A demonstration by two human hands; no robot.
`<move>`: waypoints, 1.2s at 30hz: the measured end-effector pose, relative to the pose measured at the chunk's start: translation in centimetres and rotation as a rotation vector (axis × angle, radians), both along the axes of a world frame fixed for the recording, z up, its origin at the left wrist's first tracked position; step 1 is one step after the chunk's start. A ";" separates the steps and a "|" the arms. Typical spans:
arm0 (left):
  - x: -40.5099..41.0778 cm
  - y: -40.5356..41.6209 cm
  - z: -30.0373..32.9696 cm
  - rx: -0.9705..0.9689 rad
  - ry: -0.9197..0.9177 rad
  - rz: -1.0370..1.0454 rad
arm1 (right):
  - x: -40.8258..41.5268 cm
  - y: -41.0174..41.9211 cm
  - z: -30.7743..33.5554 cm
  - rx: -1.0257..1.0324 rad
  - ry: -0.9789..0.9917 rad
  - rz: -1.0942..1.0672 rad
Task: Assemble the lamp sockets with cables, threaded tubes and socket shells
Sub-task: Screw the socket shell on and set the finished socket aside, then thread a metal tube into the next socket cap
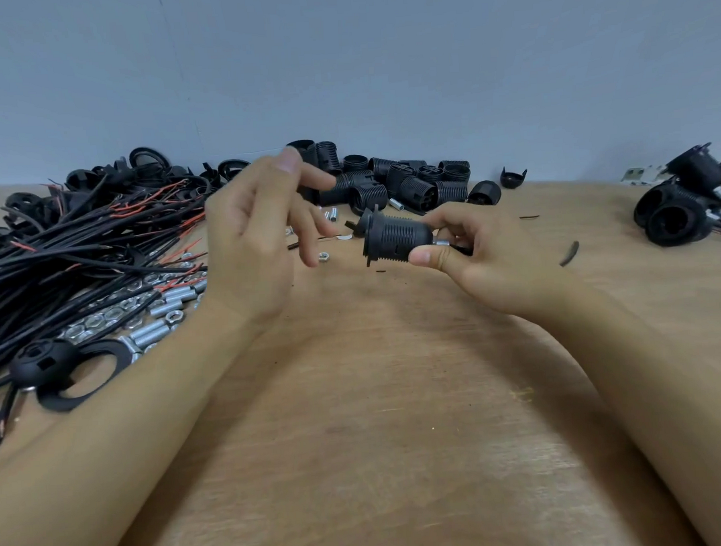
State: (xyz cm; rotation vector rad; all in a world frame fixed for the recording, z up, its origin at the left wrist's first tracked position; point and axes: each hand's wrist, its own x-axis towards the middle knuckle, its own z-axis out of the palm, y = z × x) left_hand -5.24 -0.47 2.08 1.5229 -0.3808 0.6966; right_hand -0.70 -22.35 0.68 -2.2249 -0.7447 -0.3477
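Right hand (pixel 487 251) pinches socket (pixel 394 241) by its tube end, shell pointing left. Left hand (pixel 256 232) loose-fingered, empty, just beside.

- The left hand (pixel 249 245) is bare, with no ring or glove.
- The right hand (pixel 487 257) is bare too.
- Both forearms are uncovered; the nails are short.
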 end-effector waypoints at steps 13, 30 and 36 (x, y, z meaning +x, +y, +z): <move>-0.4 -1.1 -1.8 0.806 -0.162 0.214 | 0.3 -0.5 0.8 0.033 -0.110 -0.394; -0.2 -0.7 -2.4 0.989 0.035 0.122 | 1.6 -4.0 1.3 -0.338 -0.085 -0.909; 0.6 0.0 -2.8 1.197 0.252 0.328 | 1.1 -1.2 0.0 -0.274 -0.070 -0.602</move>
